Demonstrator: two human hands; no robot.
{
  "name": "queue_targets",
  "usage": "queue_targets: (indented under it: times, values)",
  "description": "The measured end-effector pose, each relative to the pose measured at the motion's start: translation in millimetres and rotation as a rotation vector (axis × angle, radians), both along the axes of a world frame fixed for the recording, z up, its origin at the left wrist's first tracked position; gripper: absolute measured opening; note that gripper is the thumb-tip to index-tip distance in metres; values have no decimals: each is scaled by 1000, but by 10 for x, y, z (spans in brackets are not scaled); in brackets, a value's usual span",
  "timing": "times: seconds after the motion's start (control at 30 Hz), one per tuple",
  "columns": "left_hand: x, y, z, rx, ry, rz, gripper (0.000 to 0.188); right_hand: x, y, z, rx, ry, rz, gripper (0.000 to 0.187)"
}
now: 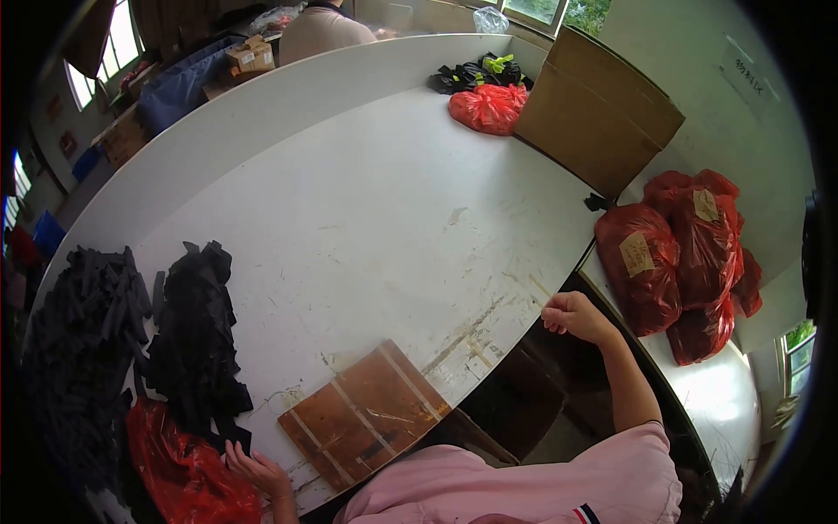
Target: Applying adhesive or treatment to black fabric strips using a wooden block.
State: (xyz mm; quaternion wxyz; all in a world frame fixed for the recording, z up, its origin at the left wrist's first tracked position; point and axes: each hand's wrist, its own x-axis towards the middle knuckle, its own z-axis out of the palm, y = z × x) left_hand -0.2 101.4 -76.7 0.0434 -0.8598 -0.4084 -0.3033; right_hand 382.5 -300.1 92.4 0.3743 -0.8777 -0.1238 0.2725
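Note:
My left hand [259,474] is at the lower left, fingers stretched out and apart. Its fingertips lie by the loose end of a black fabric strip [234,433], which trails from a heap of black strips [192,341]. Right beside that hand lies a crumpled red plastic bag [188,467]. My right hand [572,315] is raised near the table's right edge, fingers curled in, with nothing showing in them. A brown wooden board [362,415] with pale stripes lies on the white table [349,227] between my hands.
A larger heap of dark strips [83,341] fills the far left. Tied red bags [685,253] are piled on the right. A cardboard box [598,113] stands at the back right, next to a red bag [489,109] and black bundles [476,77]. Another person [323,35] is beyond the raised rim.

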Motion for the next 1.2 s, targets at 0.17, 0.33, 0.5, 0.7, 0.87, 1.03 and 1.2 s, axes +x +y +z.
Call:
queue_targets:
  times: [0.17, 0.33, 0.5, 0.7, 0.87, 1.03, 1.2]
  values:
    - [272, 8, 84, -79, -80, -289, 26, 1033, -39, 240, -194, -565, -61, 18]
    - [866, 56, 284, -331, -128, -376, 27, 1985, 147, 529, -294, -873, -187, 16]
    - [1029, 177, 227, -481, 54, -385, 29, 2692, 103, 735, -431, -1005, -343, 19]
    - [287, 604, -834, -2, 214, -448, 32, 3423, -142, 1000, -726, -1118, -502, 26]
    - [591, 349, -336, -123, 103, -151, 19, 3783, -585, 1509, -853, -1167, -661, 26]
    - [808, 223, -185, -224, -89, 344, 16, 4040, -734, 1964, -937, -1108, -691, 36]
    - [741, 382, -110, -342, 25, 241, 19, 4306, -542, 2204, -1049, -984, -562, 80]
